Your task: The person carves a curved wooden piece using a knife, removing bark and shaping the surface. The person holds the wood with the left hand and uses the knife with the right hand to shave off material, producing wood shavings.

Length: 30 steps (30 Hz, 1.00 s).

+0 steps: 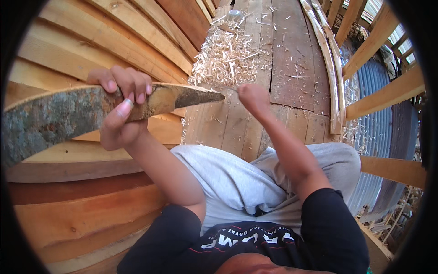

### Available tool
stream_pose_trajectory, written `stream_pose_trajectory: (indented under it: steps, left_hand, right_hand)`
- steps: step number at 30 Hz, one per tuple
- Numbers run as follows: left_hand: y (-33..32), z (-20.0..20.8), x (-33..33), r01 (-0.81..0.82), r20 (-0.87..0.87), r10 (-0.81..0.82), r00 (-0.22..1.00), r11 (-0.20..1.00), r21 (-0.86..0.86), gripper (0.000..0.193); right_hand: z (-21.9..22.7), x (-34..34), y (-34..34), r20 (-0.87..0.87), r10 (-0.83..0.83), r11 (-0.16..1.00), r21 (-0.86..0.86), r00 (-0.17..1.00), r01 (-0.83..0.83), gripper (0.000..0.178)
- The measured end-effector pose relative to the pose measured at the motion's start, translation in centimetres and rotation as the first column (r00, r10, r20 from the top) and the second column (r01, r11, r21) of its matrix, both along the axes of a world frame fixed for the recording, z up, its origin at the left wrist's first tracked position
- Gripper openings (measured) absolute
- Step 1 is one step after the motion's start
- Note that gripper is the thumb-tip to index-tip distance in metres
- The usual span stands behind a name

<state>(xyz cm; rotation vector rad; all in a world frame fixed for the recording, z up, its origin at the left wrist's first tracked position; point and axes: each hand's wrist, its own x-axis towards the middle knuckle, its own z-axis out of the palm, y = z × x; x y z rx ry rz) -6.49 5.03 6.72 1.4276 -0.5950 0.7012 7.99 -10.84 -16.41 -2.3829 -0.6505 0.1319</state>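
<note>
A long wooden slab [54,116] with rough grey bark runs in from the left and narrows to a cut, pointed end over the floor. My left hand [122,102] is closed round it, fingers over the upper edge and thumb across the bark face. Just beyond the pointed end, my right hand [253,97] is a closed fist, apart from the wood. Something thin juts from the fist toward the slab's tip; what it is I cannot make out.
Curled wood shavings [230,57] are heaped on the plank floor [237,123]. Stacked boards [86,41] line the left side. Thin strips of wood [326,59] lie along the right edge, by timber rails [383,93] and corrugated metal sheet [374,123]. A small shiny object [234,15] sits at the far end.
</note>
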Motion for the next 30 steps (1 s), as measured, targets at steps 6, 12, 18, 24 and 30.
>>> stream_pose_trajectory:
  steps: [6, 12, 18, 24, 30]
  left_hand:
    - [-0.3, -0.1, -0.5, -0.073, -0.008, 0.073, 0.997, 0.996, -0.055, 0.037]
    - [-0.4, -0.2, -0.1, -0.057, 0.000, 0.057, 0.998, 0.997, -0.043, 0.039]
    - [-1.5, 0.1, 0.2, -0.143, -0.024, 0.142, 0.990, 0.989, -0.042, 0.039]
    - [-1.0, 0.0, -0.2, -0.112, -0.025, 0.111, 0.993, 0.993, -0.028, 0.038]
    - [-0.6, 0.2, -0.4, -0.056, -0.044, 0.055, 0.998, 0.998, -0.015, 0.036]
  right_hand:
    - [6.5, -0.9, 1.6, -0.247, 0.008, 0.958, 0.279, 0.969, 0.063, 0.052]
    - [4.2, -2.9, 2.7, -0.283, 0.093, 0.983, 0.178, 0.955, -0.043, 0.051]
    - [2.3, -2.3, 3.0, 0.088, 0.011, 0.984, 0.175, 0.996, -0.026, 0.051]
    - [1.7, -2.2, 3.1, 0.224, 0.017, 0.976, 0.208, 0.975, -0.064, 0.051]
    - [1.7, -0.9, 2.6, 0.257, 0.026, 0.988, 0.141, 0.966, -0.064, 0.055]
